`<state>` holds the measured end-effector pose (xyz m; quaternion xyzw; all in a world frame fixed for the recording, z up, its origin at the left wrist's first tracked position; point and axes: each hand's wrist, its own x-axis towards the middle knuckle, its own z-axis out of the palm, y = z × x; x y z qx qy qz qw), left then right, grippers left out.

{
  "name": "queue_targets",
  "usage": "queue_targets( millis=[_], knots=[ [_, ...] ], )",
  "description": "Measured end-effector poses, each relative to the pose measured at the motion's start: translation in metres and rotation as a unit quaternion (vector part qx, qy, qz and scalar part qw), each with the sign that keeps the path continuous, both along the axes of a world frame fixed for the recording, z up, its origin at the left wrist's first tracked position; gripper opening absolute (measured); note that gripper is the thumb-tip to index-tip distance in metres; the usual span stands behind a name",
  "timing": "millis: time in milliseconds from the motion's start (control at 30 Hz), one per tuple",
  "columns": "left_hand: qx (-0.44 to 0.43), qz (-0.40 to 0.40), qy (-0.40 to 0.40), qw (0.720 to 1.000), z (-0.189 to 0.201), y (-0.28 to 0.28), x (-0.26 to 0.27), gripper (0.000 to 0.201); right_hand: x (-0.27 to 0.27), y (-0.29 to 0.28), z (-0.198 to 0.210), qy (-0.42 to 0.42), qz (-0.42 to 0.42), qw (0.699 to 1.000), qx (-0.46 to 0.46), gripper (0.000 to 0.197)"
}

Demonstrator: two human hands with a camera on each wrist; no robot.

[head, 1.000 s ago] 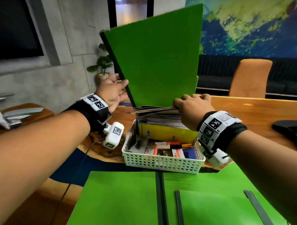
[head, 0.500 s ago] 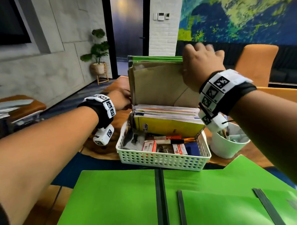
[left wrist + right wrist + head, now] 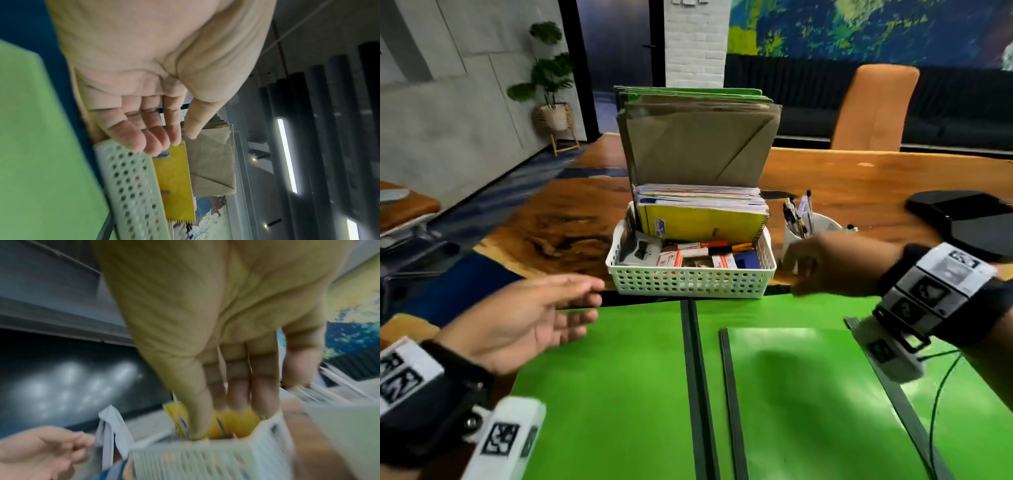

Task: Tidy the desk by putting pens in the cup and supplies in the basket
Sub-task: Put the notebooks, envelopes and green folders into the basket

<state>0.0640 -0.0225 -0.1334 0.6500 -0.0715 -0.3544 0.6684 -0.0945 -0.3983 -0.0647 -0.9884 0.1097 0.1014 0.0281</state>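
The white perforated basket (image 3: pixel 688 284) stands mid-desk with green folders (image 3: pixel 695 91), brown envelopes (image 3: pixel 698 144) and a yellow notebook (image 3: pixel 702 224) upright in it, plus a stapler, small boxes and pens in front. Right of it is the white cup (image 3: pixel 822 224) with several pens. My left hand (image 3: pixel 589 301) hovers open and empty near the basket's front left corner, fingers straight (image 3: pixel 170 142). My right hand (image 3: pixel 796 274), blurred, is open and empty by the basket's right end, in front of the cup. The right wrist view (image 3: pixel 218 418) shows its fingers straight above the notebook.
Two green folders (image 3: pixel 613 377) (image 3: pixel 801 394) with black spines lie flat on the desk between me and the basket. A black device (image 3: pixel 969 222) sits at the far right, and a thin cable (image 3: pixel 941 387) crosses the right folder. An orange chair (image 3: pixel 873 106) stands behind the wooden desk (image 3: pixel 859 178).
Both hands have let go of the green folder, which now stands in the back of the basket. They have dropped to either side of the basket's front.
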Motion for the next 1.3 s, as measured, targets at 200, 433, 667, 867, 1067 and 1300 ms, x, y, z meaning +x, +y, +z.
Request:
queue_targets(
  millis=[200, 433, 667, 867, 1067, 1300],
  knots=[
    [-0.038, -0.005, 0.122, 0.992, -0.044, 0.009, -0.082, 0.032, -0.062, -0.027, -0.067, 0.201, -0.075, 0.977, -0.005, 0.124],
    [-0.083, 0.095, 0.144, 0.982, -0.073, 0.009, -0.101, 0.036, -0.071, -0.049, -0.086, 0.111, -0.112, 0.987, -0.029, 0.132],
    [-0.075, 0.099, 0.148, 0.981, -0.072, 0.007, -0.1, 0.027, -0.073, -0.08, -0.1, 0.101, -0.148, 0.977, -0.112, 0.047],
    [-0.058, 0.101, 0.137, 0.984, -0.069, 0.006, -0.102, 0.026, -0.06, -0.054, -0.06, 0.126, -0.086, 0.983, -0.098, 0.03],
    [-0.038, 0.083, 0.105, 0.99, -0.058, 0.005, -0.112, 0.043, -0.048, 0.008, 0.018, -0.089, 0.054, 0.995, 0.005, 0.023],
    [-0.03, -0.093, -0.168, 0.981, 0.048, -0.028, -0.156, 0.05, -0.015, 0.116, 0.081, -0.294, 0.2, 0.933, 0.05, 0.047]
  ],
)
